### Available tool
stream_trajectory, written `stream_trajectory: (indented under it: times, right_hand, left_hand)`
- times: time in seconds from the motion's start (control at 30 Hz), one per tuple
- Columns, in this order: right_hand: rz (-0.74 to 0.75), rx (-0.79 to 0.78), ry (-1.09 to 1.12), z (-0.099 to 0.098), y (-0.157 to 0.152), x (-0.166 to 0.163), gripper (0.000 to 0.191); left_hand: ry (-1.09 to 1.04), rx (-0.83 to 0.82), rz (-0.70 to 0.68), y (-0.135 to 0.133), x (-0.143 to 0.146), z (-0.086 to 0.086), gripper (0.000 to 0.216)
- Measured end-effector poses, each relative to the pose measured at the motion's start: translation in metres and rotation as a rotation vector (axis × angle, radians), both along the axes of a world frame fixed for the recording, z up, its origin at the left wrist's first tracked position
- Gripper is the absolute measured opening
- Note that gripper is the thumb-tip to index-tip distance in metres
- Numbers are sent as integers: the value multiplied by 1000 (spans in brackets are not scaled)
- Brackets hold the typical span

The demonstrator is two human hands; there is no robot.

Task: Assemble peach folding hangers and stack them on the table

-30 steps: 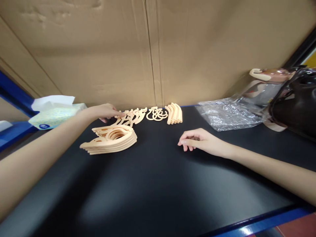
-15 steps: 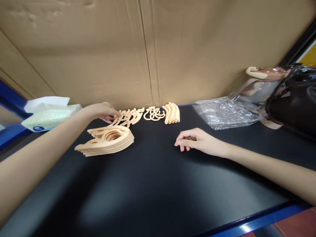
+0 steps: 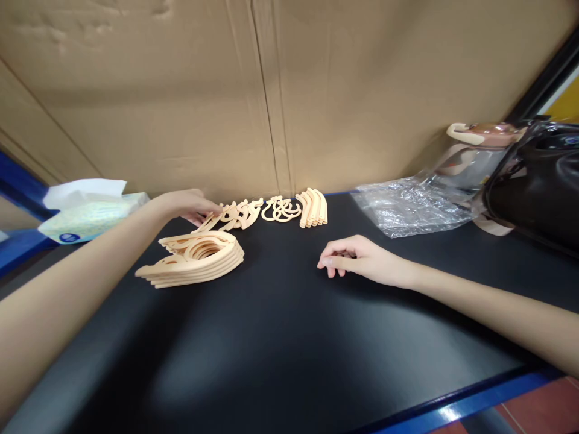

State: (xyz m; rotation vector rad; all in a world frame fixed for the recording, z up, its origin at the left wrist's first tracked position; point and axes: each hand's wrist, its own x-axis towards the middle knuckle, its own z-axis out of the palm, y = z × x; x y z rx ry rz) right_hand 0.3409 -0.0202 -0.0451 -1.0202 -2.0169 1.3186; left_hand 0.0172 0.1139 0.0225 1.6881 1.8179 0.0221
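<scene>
My left hand [image 3: 199, 208] reaches to the back of the table, its fingers closed on the end of a beige curved plastic piece [image 3: 208, 223] at the left side of a pile of similar pieces [image 3: 244, 214]. Part of its grip is hidden behind the hand. In front of that wrist lies a neat stack of folded beige hanger bodies [image 3: 199, 265]. My right hand [image 3: 346, 256] hovers or rests low at the table's middle right; its fingers are loosely curled, with a gap at the thumb and nothing visible inside.
Beige hooks [image 3: 281, 209] and a row of bent tubes [image 3: 313, 208] lie along the back edge by a cardboard wall [image 3: 181, 90]. A tissue pack [image 3: 90, 214] sits left. Clear plastic wrap [image 3: 407, 208], a bottle [image 3: 484, 144] and a black bag [image 3: 538, 181] stand right.
My left hand has shifted the beige piece slightly at the left of the pile, and pieces beside it lie a little differently. My right hand has hardly moved.
</scene>
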Motion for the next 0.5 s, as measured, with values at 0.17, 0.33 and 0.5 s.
stream_trajectory:
  times: [0.17,0.33,0.5]
  right_hand:
    - [10,-1,-2,0,0,1,24]
    - [16,12,1,0,1,1,24]
    - [15,23,-15,1,0,0,24]
  left_hand:
    - [48,-7,-20,7,-4,-2,32]
    - [80,18,-51,4,-3,3,32]
    - [123,189,-79,-2,-2,13,30]
